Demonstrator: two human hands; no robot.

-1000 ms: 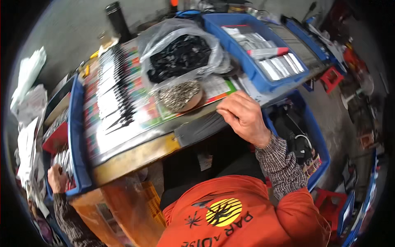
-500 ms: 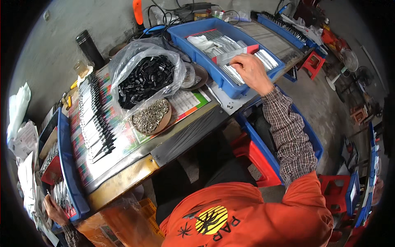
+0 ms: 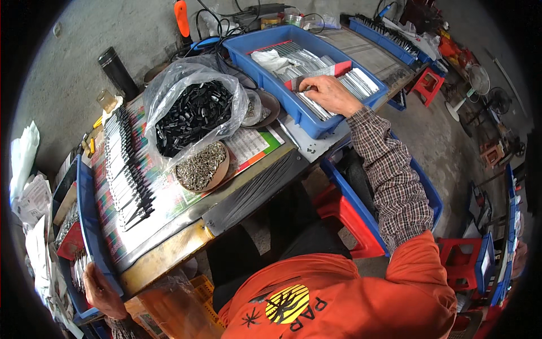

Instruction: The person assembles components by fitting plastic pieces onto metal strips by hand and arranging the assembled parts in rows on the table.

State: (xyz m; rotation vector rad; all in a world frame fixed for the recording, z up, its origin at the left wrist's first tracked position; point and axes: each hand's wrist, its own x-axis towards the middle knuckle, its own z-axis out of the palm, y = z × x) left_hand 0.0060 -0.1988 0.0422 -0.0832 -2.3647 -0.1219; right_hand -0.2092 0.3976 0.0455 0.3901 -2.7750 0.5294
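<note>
My right hand (image 3: 333, 96) reaches into the far blue tray (image 3: 316, 125), its fingers bent down and closed at the row of flat silvery metal strips (image 3: 317, 107) by the red and white divider. The fingertips are partly hidden among the strips. At the lower left, my left hand (image 3: 103, 292) is by the inner wall of another blue bin (image 3: 97, 231), beside slim metal pieces (image 3: 80, 274). Its fingers are bent and partly hidden, so I cannot make out anything in them.
On the table, a clear plastic bag (image 3: 240, 104) holds small black parts, beside a round dish (image 3: 223, 172) of small metal fasteners. A row of black-ended metal pieces (image 3: 121, 169) lies to the left. A dark bottle (image 3: 117, 73) stands behind. Below my right arm is a blue crate (image 3: 420, 175) on a red stool (image 3: 353, 226).
My left hand has moved right, from over the metal pieces toward the bin's wall. My right hand has shifted slightly left along the strips. The whole view has shifted a little.
</note>
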